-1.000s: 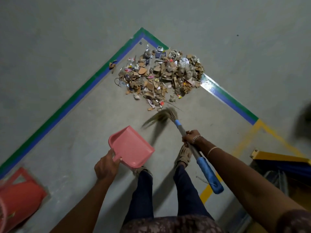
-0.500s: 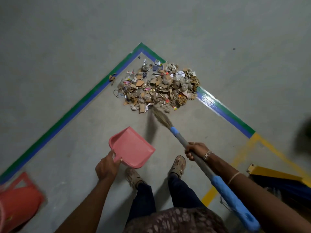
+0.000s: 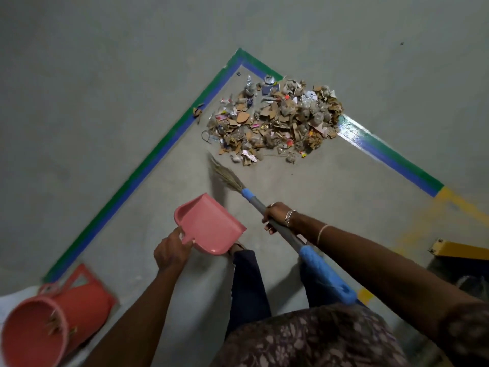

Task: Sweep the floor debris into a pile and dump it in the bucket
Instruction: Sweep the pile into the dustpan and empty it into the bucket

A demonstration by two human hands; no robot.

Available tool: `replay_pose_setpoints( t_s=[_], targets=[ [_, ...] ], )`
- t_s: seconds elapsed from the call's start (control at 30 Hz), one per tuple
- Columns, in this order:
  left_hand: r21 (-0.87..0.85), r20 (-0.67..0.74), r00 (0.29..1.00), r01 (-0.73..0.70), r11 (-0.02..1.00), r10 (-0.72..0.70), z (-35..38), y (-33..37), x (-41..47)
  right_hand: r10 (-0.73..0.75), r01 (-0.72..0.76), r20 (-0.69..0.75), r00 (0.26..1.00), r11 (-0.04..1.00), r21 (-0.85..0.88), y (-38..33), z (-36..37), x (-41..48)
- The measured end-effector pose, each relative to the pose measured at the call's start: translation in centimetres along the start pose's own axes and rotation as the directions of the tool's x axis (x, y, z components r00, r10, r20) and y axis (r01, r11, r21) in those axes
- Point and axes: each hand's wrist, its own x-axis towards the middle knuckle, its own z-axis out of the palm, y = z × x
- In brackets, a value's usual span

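One debris pile in taped floor corner, near broom bristles, not touching; one broom gripped by right hand; one pink dustpan held by left hand; one red bucket lower left, well apart from pile

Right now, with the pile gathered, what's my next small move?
Probably lower the dustpan to the floor at the pile's near edge: it is empty and held up in your left hand, and the broom sits just short of the debris.
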Motion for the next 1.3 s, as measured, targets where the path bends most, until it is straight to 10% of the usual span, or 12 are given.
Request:
replay_pose_setpoints(
  t_s=[0.2,0.5,0.7,1.03,1.3],
  targets=[
    [-0.014,0.002,0.999,-0.046,0.999,0.046,-1.6,-6.6,5.3,-0.004,-0.069,-0.230,0.973,0.948,-0.309,-2.9,6.2,6.8],
    [-0.050,0.040,0.990,-0.136,0.989,0.138,-4.5,-12.9,10.5,0.012,-0.023,-0.589,0.808,1.000,-0.012,-1.4,9.1,6.0],
    [-0.130,-0.035,0.984,-0.176,0.976,0.173,-5.7,-14.2,12.1,-0.109,0.163,-0.518,0.848,0.985,0.059,-2.3,12.5,0.4],
    [-0.243,-0.134,0.990,-0.084,0.966,0.052,-4.8,-19.6,9.8,-0.405,0.267,-0.288,0.868,0.869,-0.417,-6.8,21.9,3.0],
    [-0.275,-0.141,0.989,0.008,0.961,-0.048,-3.7,-24.1,7.5,-0.333,0.179,-0.197,0.922,0.818,-0.547,-8.5,25.8,8.5]
  ],
)
